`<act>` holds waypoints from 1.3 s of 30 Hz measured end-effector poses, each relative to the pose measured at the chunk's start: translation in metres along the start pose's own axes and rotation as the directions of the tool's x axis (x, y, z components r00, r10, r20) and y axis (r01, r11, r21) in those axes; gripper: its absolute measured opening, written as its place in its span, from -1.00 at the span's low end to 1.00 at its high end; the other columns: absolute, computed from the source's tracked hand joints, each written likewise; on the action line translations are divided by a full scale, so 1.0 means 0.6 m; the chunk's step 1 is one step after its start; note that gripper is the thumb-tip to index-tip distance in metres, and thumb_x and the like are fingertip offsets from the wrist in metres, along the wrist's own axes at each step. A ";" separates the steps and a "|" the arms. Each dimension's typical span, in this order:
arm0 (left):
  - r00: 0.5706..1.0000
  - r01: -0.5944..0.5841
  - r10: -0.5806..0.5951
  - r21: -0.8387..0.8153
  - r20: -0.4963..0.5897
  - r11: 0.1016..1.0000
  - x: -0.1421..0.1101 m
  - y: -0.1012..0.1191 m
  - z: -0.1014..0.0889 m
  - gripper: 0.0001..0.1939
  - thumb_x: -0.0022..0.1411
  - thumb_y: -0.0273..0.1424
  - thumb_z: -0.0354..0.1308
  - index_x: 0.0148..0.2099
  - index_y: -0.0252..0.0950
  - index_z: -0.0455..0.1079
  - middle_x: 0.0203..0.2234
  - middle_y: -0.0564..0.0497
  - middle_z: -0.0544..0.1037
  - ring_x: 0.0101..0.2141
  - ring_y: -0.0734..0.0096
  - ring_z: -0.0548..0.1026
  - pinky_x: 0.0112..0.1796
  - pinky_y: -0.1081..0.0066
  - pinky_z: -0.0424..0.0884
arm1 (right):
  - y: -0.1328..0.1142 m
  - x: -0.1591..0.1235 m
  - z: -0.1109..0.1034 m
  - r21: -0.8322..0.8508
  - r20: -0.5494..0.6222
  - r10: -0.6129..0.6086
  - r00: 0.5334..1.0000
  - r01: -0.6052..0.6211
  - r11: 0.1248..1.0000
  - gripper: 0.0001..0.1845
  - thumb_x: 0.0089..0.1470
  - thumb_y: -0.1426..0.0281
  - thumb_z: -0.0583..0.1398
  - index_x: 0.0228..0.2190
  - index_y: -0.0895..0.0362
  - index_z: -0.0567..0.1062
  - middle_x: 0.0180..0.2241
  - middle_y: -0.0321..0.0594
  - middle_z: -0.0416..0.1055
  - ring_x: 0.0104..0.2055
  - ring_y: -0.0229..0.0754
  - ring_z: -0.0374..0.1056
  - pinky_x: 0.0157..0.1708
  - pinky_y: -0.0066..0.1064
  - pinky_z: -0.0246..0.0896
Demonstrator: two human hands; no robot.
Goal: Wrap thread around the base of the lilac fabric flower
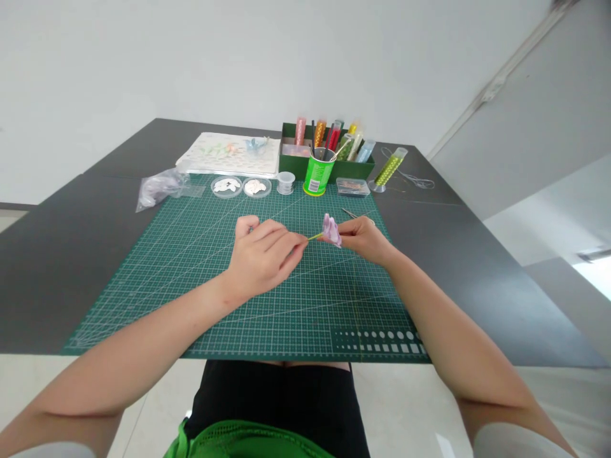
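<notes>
A small light-purple artificial flower (331, 230) on a thin green stem is held above the middle of the green cutting mat (191, 254). My left hand (267, 254) pinches the stem's end between thumb and fingertips, its other fingers curled. At the blossom, my right hand (365, 238) is closed, with fingers around its base; the petals hide part of the fingertips. Just behind my right hand lies a slim metal tool (349, 213), partly covered by that hand.
At the mat's far edge stand a bright green can (317, 177) of tools, two shallow dishes (226, 186) of white pieces, small stacked tubs (286, 183) and a flat clear box (353, 186). Behind are a dark green box (292, 166) of coloured spools, white sheets (191, 159) and a plastic bag (160, 187).
</notes>
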State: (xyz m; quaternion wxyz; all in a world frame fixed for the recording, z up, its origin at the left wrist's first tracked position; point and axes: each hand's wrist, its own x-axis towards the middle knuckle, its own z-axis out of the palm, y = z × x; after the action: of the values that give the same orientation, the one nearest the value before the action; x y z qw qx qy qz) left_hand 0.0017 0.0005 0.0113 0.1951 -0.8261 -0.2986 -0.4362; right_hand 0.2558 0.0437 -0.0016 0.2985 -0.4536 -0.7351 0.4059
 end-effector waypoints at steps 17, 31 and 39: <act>0.988 0.053 -0.065 0.090 0.138 0.995 -0.010 -0.015 0.017 -0.89 0.45 -0.45 0.16 -0.20 -0.21 0.46 -0.44 0.13 0.65 -0.33 0.33 0.52 -0.21 0.18 0.10 | -0.058 -0.029 -0.018 0.279 0.529 -0.235 0.815 0.094 0.956 -0.73 0.16 0.23 0.37 -0.26 0.20 0.74 -0.62 -0.29 0.49 -0.64 -0.42 0.08 -0.64 -0.49 -0.05; 0.957 -0.128 0.137 -0.051 0.257 0.990 -0.014 0.000 0.017 -0.83 0.44 -0.47 0.16 -0.26 -0.20 0.50 -0.47 0.17 0.64 -0.24 0.36 0.52 -0.19 0.20 0.11 | -0.044 -0.026 0.006 0.480 -0.094 -0.140 0.986 0.168 0.861 -0.65 0.15 0.11 0.33 -0.19 0.09 0.73 -0.72 -0.51 -0.08 -0.64 -0.40 -0.21 -0.62 -0.44 -0.33; 0.963 -0.181 0.202 -0.126 0.176 0.975 -0.009 0.014 0.005 -0.88 0.40 -0.50 0.21 -0.21 -0.19 0.49 -0.48 0.20 0.63 -0.24 0.44 0.55 -0.19 0.23 0.10 | -0.034 -0.016 0.019 0.353 -0.129 -0.046 0.991 0.089 0.931 -0.58 0.22 0.14 0.26 -0.04 0.13 0.68 -0.71 -0.51 -0.06 -0.63 -0.38 -0.19 -0.60 -0.43 -0.35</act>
State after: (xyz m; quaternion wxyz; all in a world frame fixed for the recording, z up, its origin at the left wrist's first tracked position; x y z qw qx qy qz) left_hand 0.0064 -0.0057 0.0046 0.1619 -0.8980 -0.2100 -0.3510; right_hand 0.2418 0.0261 0.0097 0.4327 -0.3895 -0.6453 0.4947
